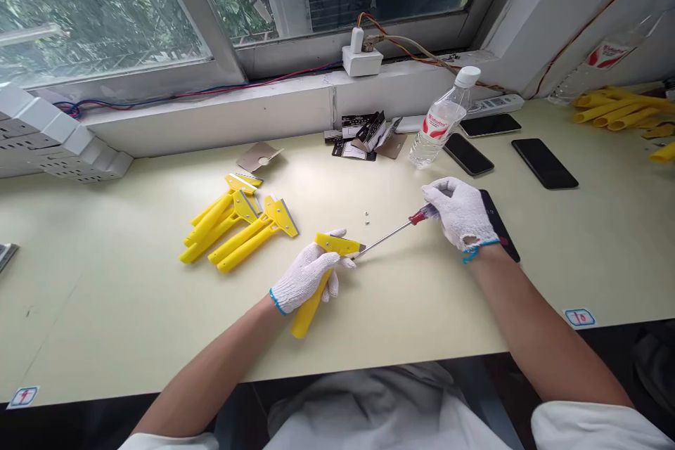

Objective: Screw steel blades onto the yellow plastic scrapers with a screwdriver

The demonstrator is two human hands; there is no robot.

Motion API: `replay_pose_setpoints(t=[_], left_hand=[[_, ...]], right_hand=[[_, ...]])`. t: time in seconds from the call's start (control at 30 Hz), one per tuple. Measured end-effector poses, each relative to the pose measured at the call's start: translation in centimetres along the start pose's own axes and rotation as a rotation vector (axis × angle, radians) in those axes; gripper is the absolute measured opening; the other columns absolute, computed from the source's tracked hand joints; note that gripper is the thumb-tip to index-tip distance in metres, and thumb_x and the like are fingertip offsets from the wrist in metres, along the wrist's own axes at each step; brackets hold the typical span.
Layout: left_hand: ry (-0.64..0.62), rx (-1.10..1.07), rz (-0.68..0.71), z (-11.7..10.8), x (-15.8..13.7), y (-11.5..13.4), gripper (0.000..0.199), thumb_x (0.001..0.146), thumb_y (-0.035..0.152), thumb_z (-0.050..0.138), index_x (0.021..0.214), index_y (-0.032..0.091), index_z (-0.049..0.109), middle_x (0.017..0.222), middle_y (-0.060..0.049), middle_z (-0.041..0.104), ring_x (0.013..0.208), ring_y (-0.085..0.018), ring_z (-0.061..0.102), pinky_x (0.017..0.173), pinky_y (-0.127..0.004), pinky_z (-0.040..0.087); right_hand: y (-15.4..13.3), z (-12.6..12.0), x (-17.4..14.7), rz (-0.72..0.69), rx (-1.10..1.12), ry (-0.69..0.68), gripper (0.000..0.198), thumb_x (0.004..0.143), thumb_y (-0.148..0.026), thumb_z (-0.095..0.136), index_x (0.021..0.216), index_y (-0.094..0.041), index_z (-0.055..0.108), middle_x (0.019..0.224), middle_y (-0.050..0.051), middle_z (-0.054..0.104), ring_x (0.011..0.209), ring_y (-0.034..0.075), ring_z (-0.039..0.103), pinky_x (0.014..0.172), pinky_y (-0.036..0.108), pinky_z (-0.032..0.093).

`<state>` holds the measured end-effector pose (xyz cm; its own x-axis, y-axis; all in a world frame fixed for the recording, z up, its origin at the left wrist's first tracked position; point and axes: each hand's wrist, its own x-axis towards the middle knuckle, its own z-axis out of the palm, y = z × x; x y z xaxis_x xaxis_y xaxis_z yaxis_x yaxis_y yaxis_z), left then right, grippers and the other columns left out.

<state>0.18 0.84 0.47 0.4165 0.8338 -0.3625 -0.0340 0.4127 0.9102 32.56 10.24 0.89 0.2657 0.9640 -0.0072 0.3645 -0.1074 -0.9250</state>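
Observation:
My left hand [306, 274], in a white knit glove, is closed around a yellow scraper [311, 306] whose head faces up and to the right. My gloved right hand [458, 211] grips the red and clear handle of a screwdriver [393, 233]. Its long shaft points left, and the tip meets the right end of the scraper head near my left fingertips. Exact contact there is too small to tell. Two tiny metal screws [366, 218] lie on the table just beyond the shaft. Several more yellow scrapers [247, 232] with metal blades lie to the left.
A water bottle [439, 123] stands behind my right hand, near several dark phones [545, 163]. Black blade packets [366, 133] and a brown card piece [258, 156] lie toward the windowsill. Yellow handles [622, 109] are piled far right; white blocks [68, 133] stand at left.

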Motion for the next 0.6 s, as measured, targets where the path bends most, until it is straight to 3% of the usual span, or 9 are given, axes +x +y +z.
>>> replay_pose_setpoints(t=[0.17,0.3,0.47,0.6], left_hand=[[-0.008,-0.06,-0.02,-0.2,0.1,0.0,0.08,0.102,0.045,0.065,0.173,0.021,0.037,0.124,-0.016,0.079,0.052,-0.012,0.064,0.042,-0.024,0.05],[0.005,-0.102,-0.024,-0.6,0.3,0.0,0.07,0.102,0.043,0.063,0.166,0.018,0.047,0.122,-0.016,0.08,0.051,-0.011,0.062,0.042,-0.024,0.049],[0.016,-0.104,0.01,-0.9,0.5,0.0,0.042,0.102,0.042,0.061,0.132,0.013,0.067,0.122,-0.018,0.08,0.046,-0.01,0.06,0.042,-0.025,0.045],[0.016,-0.1,0.011,-1.1,0.6,-0.1,0.033,0.102,0.044,0.061,0.115,0.014,0.068,0.114,-0.016,0.082,0.045,-0.01,0.059,0.046,-0.026,0.046]], right_hand=[[0.8,0.9,1.0,-0.066,-0.178,-0.04,0.022,0.084,-0.037,0.081,0.081,-0.026,0.062,0.068,0.003,0.068,0.069,0.024,0.067,0.066,0.036,0.055],[1.1,0.9,1.1,-0.112,-0.262,-0.097,0.016,0.083,-0.03,0.079,0.079,-0.026,0.063,0.069,0.004,0.071,0.073,0.024,0.067,0.073,0.036,0.053],[1.1,-0.3,1.3,-0.196,-0.314,-0.188,0.014,0.08,-0.026,0.081,0.079,-0.026,0.067,0.076,0.005,0.075,0.076,0.024,0.065,0.077,0.037,0.05],[0.7,-0.7,1.4,-0.272,-0.298,-0.238,0.014,0.081,-0.027,0.081,0.08,-0.025,0.068,0.077,0.007,0.075,0.084,0.028,0.067,0.082,0.039,0.051]])
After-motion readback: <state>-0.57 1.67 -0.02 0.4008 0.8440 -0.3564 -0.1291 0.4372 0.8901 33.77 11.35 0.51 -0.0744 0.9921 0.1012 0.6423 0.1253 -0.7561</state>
